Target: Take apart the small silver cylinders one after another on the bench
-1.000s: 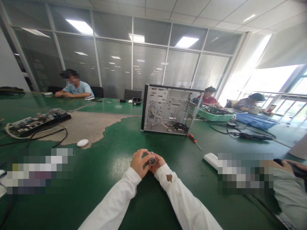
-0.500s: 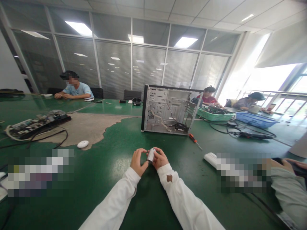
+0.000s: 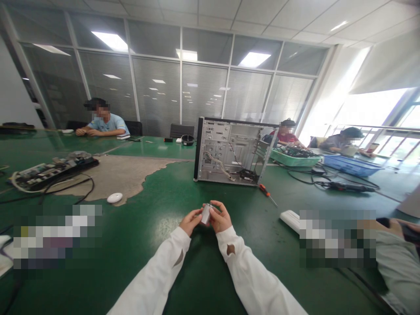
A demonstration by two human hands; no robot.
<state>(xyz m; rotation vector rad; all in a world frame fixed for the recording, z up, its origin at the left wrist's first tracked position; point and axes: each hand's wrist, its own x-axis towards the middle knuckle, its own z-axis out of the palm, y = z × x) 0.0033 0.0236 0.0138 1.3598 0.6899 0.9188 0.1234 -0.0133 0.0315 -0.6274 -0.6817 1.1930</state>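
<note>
Between my two hands is a small silver-grey block (image 3: 206,214), held just above the green table; its exact kind I cannot make out. My left hand (image 3: 191,221) grips its left side with thumb and fingers. On the right side, my right hand (image 3: 220,217) is closed round it, fingers behind and thumb in front. Beyond the hands stands an opened computer case (image 3: 229,151), its metal inside and loose cables showing. A screwdriver with an orange and black handle (image 3: 265,190) lies at the case's right front corner.
A round white object (image 3: 114,198) lies left, near a circuit assembly with cables (image 3: 55,169). Green (image 3: 295,161) and blue (image 3: 352,165) baskets stand at right, beside a corded black tool (image 3: 351,187). A white power strip (image 3: 290,218) and another person's sleeve (image 3: 398,258) are nearer. Other people sit beyond.
My left fingers, raised and partly apart from the block before, have come down and closed on its left side. The block has turned slightly. The right hand keeps its hold.
</note>
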